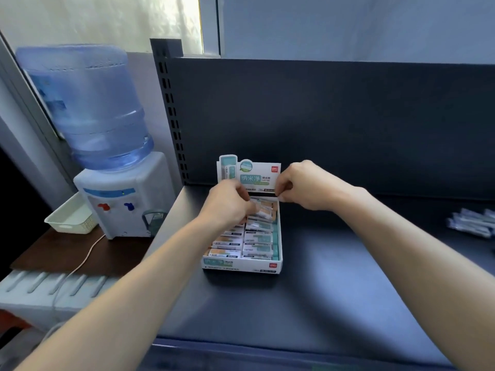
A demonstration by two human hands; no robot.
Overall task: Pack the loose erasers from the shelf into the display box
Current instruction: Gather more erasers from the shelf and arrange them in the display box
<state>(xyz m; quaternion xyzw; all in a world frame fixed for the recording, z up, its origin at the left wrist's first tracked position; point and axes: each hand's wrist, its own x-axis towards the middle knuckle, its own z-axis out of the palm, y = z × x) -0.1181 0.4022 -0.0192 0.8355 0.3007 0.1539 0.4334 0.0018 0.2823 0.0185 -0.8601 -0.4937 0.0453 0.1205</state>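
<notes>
- Left grip [230, 203] pinches a small white-and-orange wrapped eraser [261, 207] over the box's far end; right grip [294, 187] is curled at the back right corner, and I cannot tell what it holds.
- Dark grey metal shelf [334, 277] carries everything.
- White-and-teal cardboard display box [241, 265] sits mid-shelf, nearly full, so packing looks almost done.
- Rows of wrapped erasers [258, 239] lie flat inside, teal and orange.
- Blurred pale packets [474, 223] lie far right, perhaps erasers still to pack.

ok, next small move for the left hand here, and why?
Probably lower the eraser into the back row and let go. The left hand pinches it just above the far end of the display box, whose nearer rows already look full, and the right hand pinches the box's back corner, steadying it.
</notes>
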